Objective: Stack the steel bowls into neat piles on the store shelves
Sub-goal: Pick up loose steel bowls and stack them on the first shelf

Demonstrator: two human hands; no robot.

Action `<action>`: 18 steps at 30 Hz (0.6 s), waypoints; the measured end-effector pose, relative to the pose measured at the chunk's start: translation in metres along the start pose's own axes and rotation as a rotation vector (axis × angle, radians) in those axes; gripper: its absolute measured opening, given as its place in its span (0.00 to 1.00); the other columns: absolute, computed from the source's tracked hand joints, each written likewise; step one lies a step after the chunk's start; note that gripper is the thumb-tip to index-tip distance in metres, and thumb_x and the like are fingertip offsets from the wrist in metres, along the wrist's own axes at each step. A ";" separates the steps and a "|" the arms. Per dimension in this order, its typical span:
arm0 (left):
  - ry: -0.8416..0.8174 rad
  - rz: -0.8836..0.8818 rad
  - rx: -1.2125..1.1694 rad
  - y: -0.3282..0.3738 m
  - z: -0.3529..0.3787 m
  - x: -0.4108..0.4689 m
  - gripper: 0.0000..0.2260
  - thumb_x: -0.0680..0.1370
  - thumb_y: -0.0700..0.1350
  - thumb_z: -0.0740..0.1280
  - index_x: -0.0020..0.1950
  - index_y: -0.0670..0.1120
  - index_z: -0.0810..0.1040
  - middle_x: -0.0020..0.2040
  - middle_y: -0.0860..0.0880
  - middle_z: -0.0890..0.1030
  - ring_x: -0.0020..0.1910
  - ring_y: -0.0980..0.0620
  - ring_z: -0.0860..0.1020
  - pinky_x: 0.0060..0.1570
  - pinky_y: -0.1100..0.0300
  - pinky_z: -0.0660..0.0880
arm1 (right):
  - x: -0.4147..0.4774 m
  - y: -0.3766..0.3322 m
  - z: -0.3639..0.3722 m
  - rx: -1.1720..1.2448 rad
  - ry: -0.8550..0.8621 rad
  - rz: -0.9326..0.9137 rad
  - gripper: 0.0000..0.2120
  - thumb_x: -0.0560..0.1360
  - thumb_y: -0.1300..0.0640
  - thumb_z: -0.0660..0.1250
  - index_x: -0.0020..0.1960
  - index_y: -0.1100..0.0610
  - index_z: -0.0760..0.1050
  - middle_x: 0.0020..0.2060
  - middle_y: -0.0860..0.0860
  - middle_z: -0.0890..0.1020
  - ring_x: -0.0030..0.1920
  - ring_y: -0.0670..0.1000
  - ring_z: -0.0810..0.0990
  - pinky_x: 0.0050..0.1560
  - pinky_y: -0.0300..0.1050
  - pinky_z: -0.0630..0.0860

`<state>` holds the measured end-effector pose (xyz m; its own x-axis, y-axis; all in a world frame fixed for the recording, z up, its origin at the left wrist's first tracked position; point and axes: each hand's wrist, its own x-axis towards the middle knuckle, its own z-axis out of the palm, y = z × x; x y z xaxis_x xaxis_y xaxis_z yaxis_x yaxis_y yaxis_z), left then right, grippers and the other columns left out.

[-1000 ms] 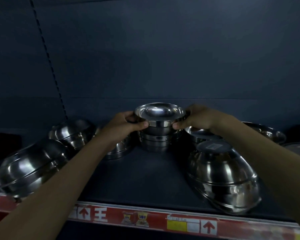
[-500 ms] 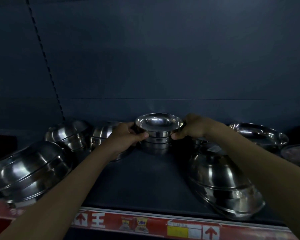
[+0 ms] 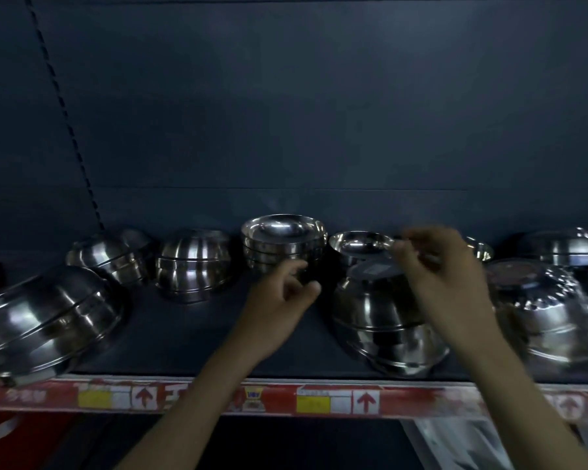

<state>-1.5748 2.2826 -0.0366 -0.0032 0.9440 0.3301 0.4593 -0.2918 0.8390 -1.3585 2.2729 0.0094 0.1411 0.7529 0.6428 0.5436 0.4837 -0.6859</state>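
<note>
The left fingers (image 3: 297,266) have let go of the short stack of small upright steel bowls (image 3: 284,247). They hang loosely curled with nothing in them, and the left hand (image 3: 279,300) sits just in front of the stack. 1 second ago both hands pinched the top bowl's rim. Now it sits nested and level, so that pile looks finished.

The right fingers (image 3: 404,247), blurred with motion, have swung to the rim of the single shallow open steel bowl (image 3: 357,244) just right of the stack. I cannot tell whether they grip it yet. The right hand (image 3: 442,273) hovers above the pile of large upturned steel bowls (image 3: 381,317), in front of the stack and to its right. That single bowl looks like the next pick. More loose piles lie to both sides of the stack on the dark shelf board (image 3: 190,337).
</note>
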 end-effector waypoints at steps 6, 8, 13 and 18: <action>-0.176 -0.026 0.081 -0.007 0.038 -0.012 0.25 0.75 0.65 0.63 0.71 0.63 0.66 0.70 0.51 0.69 0.70 0.54 0.67 0.68 0.54 0.65 | -0.049 0.040 -0.010 -0.058 -0.066 0.189 0.23 0.76 0.47 0.67 0.70 0.47 0.70 0.62 0.46 0.68 0.62 0.44 0.69 0.60 0.35 0.63; -0.185 -0.045 0.068 -0.011 0.039 -0.012 0.31 0.69 0.74 0.61 0.71 0.68 0.63 0.76 0.50 0.63 0.76 0.52 0.61 0.73 0.45 0.62 | -0.053 0.046 -0.013 0.029 -0.129 0.249 0.26 0.75 0.42 0.67 0.72 0.42 0.66 0.64 0.44 0.69 0.63 0.44 0.70 0.60 0.40 0.64; -0.266 -0.007 0.042 -0.012 0.039 -0.014 0.38 0.66 0.73 0.67 0.73 0.69 0.57 0.76 0.56 0.63 0.76 0.55 0.62 0.73 0.44 0.63 | -0.057 0.059 -0.015 0.135 -0.156 0.238 0.30 0.72 0.36 0.68 0.71 0.41 0.67 0.64 0.40 0.75 0.61 0.34 0.73 0.56 0.33 0.68; -0.251 0.009 0.060 -0.010 0.036 -0.018 0.39 0.66 0.69 0.69 0.73 0.69 0.55 0.75 0.58 0.64 0.74 0.57 0.63 0.72 0.48 0.63 | -0.062 0.068 -0.015 0.177 -0.139 0.246 0.33 0.67 0.31 0.66 0.70 0.40 0.68 0.63 0.39 0.77 0.62 0.36 0.75 0.59 0.41 0.71</action>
<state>-1.5470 2.2746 -0.0663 0.2183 0.9523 0.2132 0.5102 -0.2976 0.8069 -1.3177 2.2525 -0.0717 0.1291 0.9044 0.4066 0.3533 0.3412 -0.8711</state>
